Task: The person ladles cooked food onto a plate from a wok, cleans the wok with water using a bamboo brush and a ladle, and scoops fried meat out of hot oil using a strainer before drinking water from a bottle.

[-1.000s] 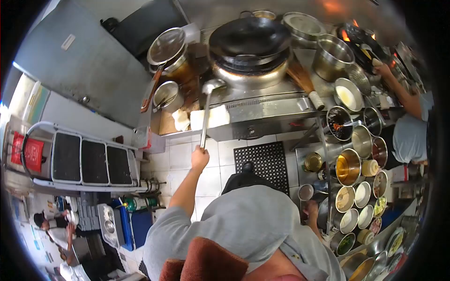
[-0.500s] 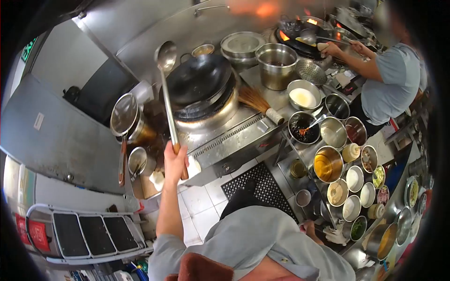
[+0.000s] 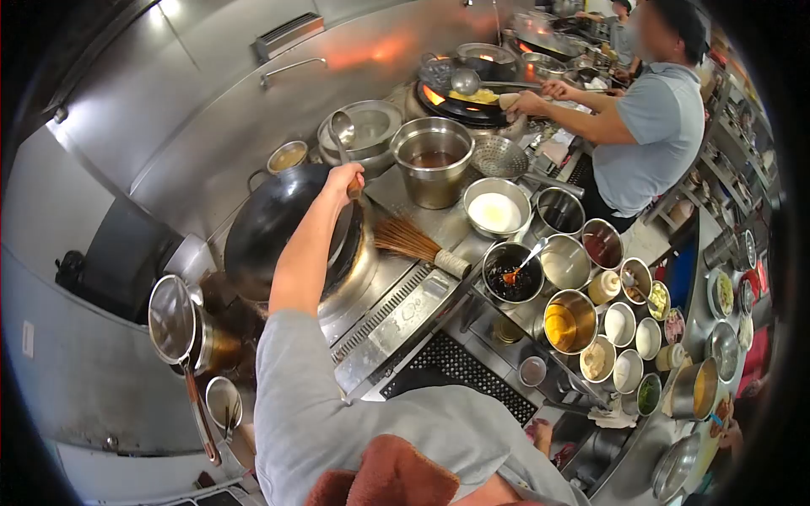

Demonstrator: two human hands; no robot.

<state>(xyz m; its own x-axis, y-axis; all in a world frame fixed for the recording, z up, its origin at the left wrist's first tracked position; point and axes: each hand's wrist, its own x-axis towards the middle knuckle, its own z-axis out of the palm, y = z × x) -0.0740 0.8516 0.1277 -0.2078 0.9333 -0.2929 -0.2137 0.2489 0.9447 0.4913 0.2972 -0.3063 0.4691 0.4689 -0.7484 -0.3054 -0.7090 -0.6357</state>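
Observation:
My left hand [image 3: 344, 180] is wrapped around the wooden handle of a ladle [image 3: 342, 129], its arm stretched forward across the wok's right side. The ladle's steel bowl overlaps the left part of a wide metal basin [image 3: 363, 110] behind the stove. Below the forearm, a large black wok [image 3: 270, 221] sits tilted on its burner, its inside partly covered by my arm. A steel pot with brown liquid [image 3: 433, 160] stands right of the ladle. Low beside my body, my right hand [image 3: 542, 434] shows only in part, its fingers too small and hidden to read.
A bamboo wok brush [image 3: 420, 244] lies on the counter. To the right are several pots and bowls of sauces, including a dark sauce pot [image 3: 513, 271]. A co-worker [image 3: 645, 126] stands at another wok with flames. A strainer [image 3: 172, 320] rests on a pot at left.
The view has turned to the right. My left hand has carried the ladle forward and right, from in front of the wok to over the basin. The co-worker still handles the other wok.

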